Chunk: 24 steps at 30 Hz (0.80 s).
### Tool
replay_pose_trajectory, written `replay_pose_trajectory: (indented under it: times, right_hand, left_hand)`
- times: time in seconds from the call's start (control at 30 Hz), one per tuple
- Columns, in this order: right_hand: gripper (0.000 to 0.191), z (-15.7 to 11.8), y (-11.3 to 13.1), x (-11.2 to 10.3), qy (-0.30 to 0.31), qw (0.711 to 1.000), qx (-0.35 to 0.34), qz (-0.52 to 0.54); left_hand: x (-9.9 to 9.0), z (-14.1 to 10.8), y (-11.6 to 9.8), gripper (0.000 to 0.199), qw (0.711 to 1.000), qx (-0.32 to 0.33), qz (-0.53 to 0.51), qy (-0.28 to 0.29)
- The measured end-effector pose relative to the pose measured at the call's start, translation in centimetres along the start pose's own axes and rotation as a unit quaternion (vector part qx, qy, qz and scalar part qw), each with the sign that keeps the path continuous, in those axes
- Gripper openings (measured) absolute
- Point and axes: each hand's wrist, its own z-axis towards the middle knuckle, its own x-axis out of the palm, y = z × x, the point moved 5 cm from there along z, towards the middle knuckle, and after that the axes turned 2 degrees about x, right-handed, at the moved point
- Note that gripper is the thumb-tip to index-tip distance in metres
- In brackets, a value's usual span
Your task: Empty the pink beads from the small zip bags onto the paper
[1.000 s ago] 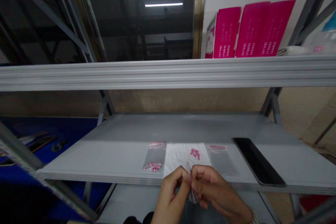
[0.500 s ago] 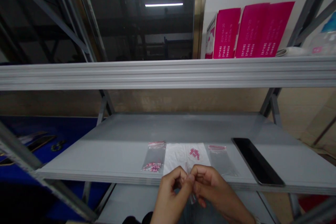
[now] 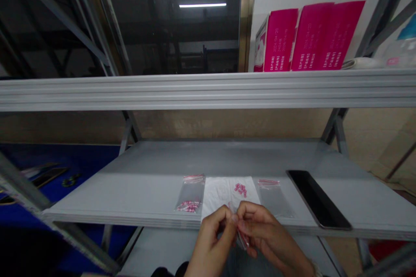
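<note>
Fingertips pinched together, my left hand (image 3: 212, 238) and my right hand (image 3: 266, 231) meet at the shelf's front edge. Between them is a small clear zip bag (image 3: 242, 240) with a red line, mostly hidden by the fingers. Just beyond, a white paper sheet (image 3: 217, 190) lies flat with a small cluster of pink beads (image 3: 240, 189) on it. To its left lies a zip bag (image 3: 191, 188) with pink beads gathered at its bottom. On the right side of the sheet is a flat clear zip bag (image 3: 275, 199) with no beads visible inside.
A black tablet-like device (image 3: 318, 199) lies on the right of the grey shelf (image 3: 146, 181). Above runs an upper shelf rail (image 3: 195, 91) bearing magenta boxes (image 3: 320, 37). A blue surface (image 3: 94, 162) with several items stands at the left.
My right hand has shifted slightly, and more of the bag with its red line now shows below the fingers. The beads and the other bags stay put.
</note>
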Motion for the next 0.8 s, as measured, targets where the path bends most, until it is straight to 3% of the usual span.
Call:
replay_pose_trajectory:
  times: [0.43, 0.8]
  right_hand:
    - [0.025, 0.06, -0.24, 0.15, -0.026, 0.999, -0.012, 0.045]
    - [0.031, 0.0, 0.27, 0.47, -0.102, 0.994, -0.029, -0.034]
  left_hand:
    - [-0.01, 0.28, -0.25, 0.041, 0.998, -0.026, -0.049, 0.011]
    - [-0.39, 0.35, -0.19, 0.031, 0.998, -0.027, -0.057, -0.026]
